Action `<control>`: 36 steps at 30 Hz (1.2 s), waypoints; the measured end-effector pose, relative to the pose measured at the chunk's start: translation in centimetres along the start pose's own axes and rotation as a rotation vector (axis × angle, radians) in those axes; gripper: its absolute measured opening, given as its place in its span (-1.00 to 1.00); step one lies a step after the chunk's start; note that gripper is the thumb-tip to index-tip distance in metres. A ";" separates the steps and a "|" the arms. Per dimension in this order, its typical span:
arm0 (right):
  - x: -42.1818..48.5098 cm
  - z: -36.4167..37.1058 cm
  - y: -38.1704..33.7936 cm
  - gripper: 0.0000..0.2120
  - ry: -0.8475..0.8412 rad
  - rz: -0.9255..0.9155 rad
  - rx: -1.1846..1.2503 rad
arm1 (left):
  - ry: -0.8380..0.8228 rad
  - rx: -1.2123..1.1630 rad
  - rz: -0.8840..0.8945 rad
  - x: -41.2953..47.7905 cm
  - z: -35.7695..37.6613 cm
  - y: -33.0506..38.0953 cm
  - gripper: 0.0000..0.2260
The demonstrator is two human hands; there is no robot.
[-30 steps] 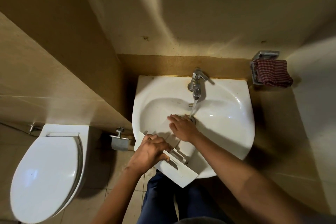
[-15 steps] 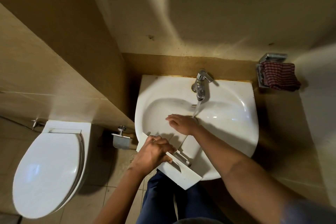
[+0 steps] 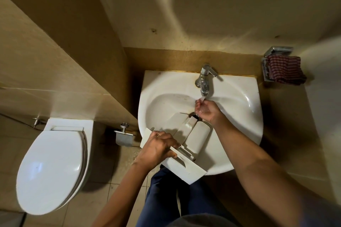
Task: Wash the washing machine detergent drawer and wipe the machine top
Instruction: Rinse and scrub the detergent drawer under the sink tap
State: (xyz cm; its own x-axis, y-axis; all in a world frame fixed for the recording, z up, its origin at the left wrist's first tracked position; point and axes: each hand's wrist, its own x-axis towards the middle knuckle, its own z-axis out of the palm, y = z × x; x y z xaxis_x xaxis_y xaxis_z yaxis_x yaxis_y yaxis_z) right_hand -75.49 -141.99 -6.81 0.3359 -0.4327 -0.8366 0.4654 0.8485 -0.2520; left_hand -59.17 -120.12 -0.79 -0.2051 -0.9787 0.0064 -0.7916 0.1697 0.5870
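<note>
Centre frame, the detergent drawer [image 3: 197,134] lies tilted in the sink [image 3: 245,101], with the left hand [image 3: 159,148] curling its fingers round the front panel. The right hand [image 3: 207,109] cups under the running tap [image 3: 203,81], holding nothing (fingers loosely curved). Splash each compartment and grip firmly: wet plastic likely slips.

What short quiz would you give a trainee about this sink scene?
1. True or false: water from the tap falls on the right hand.
2. Which hand grips the drawer? A. left hand B. right hand
3. Fill in: the cloth hangs to the ____ of the sink.
Key: 1 true; 2 A; 3 right.
</note>
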 end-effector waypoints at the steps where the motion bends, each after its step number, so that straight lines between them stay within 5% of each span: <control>1: 0.0 -0.1 0.1 -0.75 -0.018 0.007 0.021 | -0.002 0.000 -0.004 -0.1 0.0 0.0 -0.74; 6: -2.9 1.6 2.0 -0.78 -0.076 -0.099 -0.172 | 0.007 -0.028 -0.018 0.0 0.3 -0.1 -0.74; 12: -7.8 -3.5 10.1 -0.79 -0.473 -0.347 -1.107 | 0.002 -0.019 -0.010 0.0 0.4 -0.3 -0.76; 24: -5.5 -6.4 8.2 -0.54 -0.543 -0.944 -2.083 | 0.011 0.004 -0.002 0.0 0.3 -0.2 -0.76; 31: -4.4 -6.4 8.8 -0.49 -0.242 -0.768 -2.073 | 0.022 0.001 0.004 -0.2 0.3 -0.4 -0.65; 36: -5.4 -7.3 8.0 -0.49 -0.489 -0.826 -2.115 | 0.005 -0.011 -0.001 -0.1 0.3 -0.5 -0.67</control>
State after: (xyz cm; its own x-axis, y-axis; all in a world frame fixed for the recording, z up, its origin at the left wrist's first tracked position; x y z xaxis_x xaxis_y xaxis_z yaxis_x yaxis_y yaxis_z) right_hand -79.59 -130.65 -7.84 0.8408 -0.4681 -0.2721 -0.5291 -0.6041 -0.5959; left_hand -58.91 -120.10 -1.36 -0.2016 -0.9794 0.0099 -0.7857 0.1677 0.5955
